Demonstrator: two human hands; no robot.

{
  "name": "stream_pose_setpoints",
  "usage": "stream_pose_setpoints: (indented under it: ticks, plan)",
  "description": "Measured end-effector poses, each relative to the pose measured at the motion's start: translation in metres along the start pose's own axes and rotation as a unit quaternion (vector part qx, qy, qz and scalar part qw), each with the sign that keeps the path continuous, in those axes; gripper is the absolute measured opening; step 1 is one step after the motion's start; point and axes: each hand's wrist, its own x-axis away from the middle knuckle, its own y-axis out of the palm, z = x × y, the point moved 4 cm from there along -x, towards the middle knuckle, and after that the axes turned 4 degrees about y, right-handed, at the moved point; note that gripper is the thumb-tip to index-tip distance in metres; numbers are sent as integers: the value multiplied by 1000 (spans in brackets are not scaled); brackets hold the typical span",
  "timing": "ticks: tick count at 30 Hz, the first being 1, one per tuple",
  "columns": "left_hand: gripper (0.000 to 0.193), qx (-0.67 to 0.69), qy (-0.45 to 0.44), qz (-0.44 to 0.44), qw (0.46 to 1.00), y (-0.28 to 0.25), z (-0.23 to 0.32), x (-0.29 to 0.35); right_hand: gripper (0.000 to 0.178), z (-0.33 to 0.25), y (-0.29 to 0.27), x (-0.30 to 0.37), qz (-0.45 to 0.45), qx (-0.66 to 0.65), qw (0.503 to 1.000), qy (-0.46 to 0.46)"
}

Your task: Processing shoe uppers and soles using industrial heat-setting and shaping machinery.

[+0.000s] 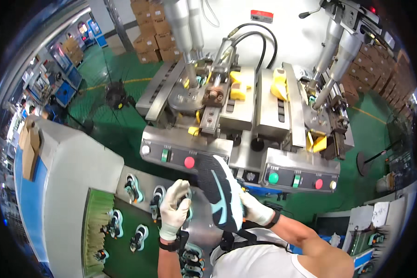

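Left hand in a white glove, curled shut near the heel of the shoe, likely gripping its edge, though the contact is hidden behind the sole. Right hand, gloved too, closed on the shoe from the far side, fingers tucked under the upper. Shoe held up sole-outward between both hands, dark with teal tread and a white rim, in front of the press and just below its red button. On the press front, two control panels: red and green buttons on the left one, a green button, a small green switch and another red button on the right one. Yellow moulds seated in the steel blocks above, grey cylinders rising over them, black hoses looping behind. High on the white wall, a small red rectangular sign. Stacked brown cartons at upper left, more along the right edge. Down left, a green conveyor carrying several shoes of the same kind, close beside the left forearm. Black fan on the green floor beyond.
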Motion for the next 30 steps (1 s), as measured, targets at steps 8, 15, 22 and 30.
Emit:
stream_pose_setpoints:
  ticks: [8, 15, 22, 30]
  plan:
    - [48, -41, -15, 41, 998, 48, -34, -73, 90, -113, -7, 38, -81, 11, 991, -102]
    - [51, -84, 46, 93, 991, 43, -10, -163, 84, -128, -21, 25, -32, -6, 986, -163]
    - [58, -141, 35, 51, 988, 21, -47, -296, 82, -122, -23, 11, -35, -2, 989, -142]
    - [78, -324, 43, -38, 944, -8, -155, -420, 89, -124, -36, 20, 32, 42, 983, -178]
